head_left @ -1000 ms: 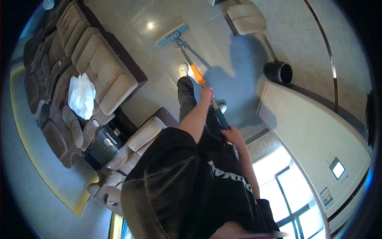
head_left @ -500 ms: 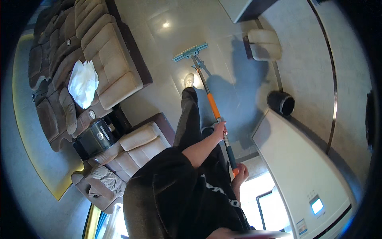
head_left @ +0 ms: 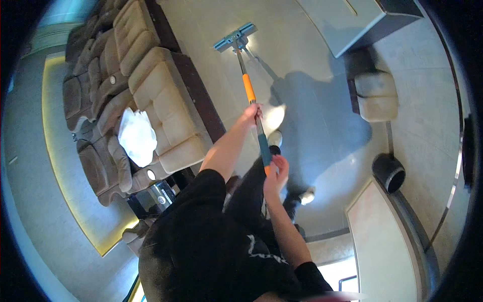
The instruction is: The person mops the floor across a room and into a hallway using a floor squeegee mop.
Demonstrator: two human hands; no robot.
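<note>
A long-handled mop (head_left: 249,88) reaches out in front of me, with a flat blue-grey head (head_left: 235,38) on the tiled floor. Its pole has an orange sleeve in the upper part and a dark green grip lower down. My left hand (head_left: 252,114) is wrapped round the metal pole just below the orange sleeve. At the lower end, my right hand (head_left: 276,176) holds the handle beside its orange cap, the fingers partly curled and partly hiding it.
Brown padded recliner seats (head_left: 168,110) line the left, with a white plastic bag (head_left: 137,137) on them. Rightward are a beige stool (head_left: 376,96), a black bin (head_left: 389,172) and a white cabinet (head_left: 380,241). A pale box-like unit (head_left: 347,22) stands at the far right.
The mop head has moved forward across the floor, and both hands have gone forward with the pole. My feet have stepped, and the view has shifted.
</note>
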